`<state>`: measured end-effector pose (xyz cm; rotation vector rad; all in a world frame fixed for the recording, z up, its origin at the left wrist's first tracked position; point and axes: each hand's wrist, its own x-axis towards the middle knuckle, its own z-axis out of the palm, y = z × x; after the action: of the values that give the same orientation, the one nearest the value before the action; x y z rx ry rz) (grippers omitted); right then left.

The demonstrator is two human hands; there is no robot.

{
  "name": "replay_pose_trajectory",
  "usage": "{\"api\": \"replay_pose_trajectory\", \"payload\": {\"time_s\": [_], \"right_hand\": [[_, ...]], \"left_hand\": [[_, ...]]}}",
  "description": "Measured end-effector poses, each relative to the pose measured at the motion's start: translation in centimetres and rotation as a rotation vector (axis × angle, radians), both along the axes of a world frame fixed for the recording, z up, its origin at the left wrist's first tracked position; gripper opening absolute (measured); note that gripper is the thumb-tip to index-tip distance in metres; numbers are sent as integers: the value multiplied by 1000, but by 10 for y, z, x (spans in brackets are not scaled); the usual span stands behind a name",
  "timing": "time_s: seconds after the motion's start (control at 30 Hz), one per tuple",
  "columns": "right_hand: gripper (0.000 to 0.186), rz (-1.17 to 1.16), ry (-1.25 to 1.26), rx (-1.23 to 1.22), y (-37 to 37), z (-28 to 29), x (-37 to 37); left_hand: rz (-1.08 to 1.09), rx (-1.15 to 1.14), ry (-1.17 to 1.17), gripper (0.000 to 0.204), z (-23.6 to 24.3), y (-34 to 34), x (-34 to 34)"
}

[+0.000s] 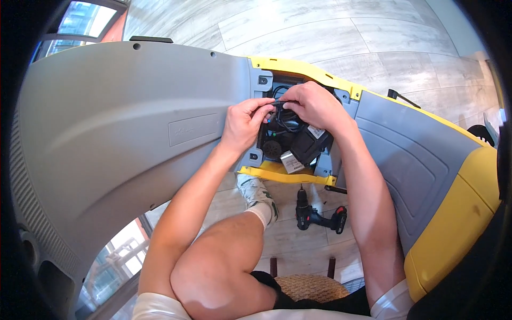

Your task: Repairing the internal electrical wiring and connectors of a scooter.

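Note:
My left hand (244, 124) pinches a black cable (288, 124) between thumb and fingertips. From the other side, my right hand (314, 105) closes on the same cable, its fingertips nearly meeting those of the left. Both hands are over an open compartment in a large grey and yellow plastic body (133, 101). Inside the compartment lie more looped cables, a black box-shaped part (305, 145), a silver labelled piece (292, 162) and a round black perforated part (272, 149). My fingers partly hide where the cable is gripped.
A black cordless drill (314, 215) lies on the wood-look floor (304, 245) below the compartment. My shoe (255, 191) stands beside it. Yellow rims (304, 69) border the opening. A woven stool seat (312, 288) is under me. Black levers (404, 98) stick out at the right side.

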<state>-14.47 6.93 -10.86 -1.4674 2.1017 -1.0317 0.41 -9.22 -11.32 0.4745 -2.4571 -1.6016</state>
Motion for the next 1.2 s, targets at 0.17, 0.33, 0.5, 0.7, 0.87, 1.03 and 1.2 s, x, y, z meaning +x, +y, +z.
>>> {"api": "replay_pose_trajectory", "payload": {"time_s": [0.17,0.33,0.5,0.7,0.87,1.03,1.2], "right_hand": [[18,4,-58,2,0,1,1],[18,-2,-71,-22,0,1,1],[18,-3,-46,36,0,2,2],[18,2,-48,95,-1,1,2],[18,-1,-30,49,-1,-1,3],[18,-19,-65,76,0,-1,2],[18,0,-29,7,0,-2,2]], "left_hand": [[-43,-178,-11,19,5,-1,0],[-24,-436,136,15,14,4,-1],[-46,-489,151,13,15,5,-1],[-75,-452,161,13,13,3,0],[-122,-426,149,15,14,1,2],[-139,-446,101,13,15,1,3],[-143,-442,111,13,17,2,3]]}}
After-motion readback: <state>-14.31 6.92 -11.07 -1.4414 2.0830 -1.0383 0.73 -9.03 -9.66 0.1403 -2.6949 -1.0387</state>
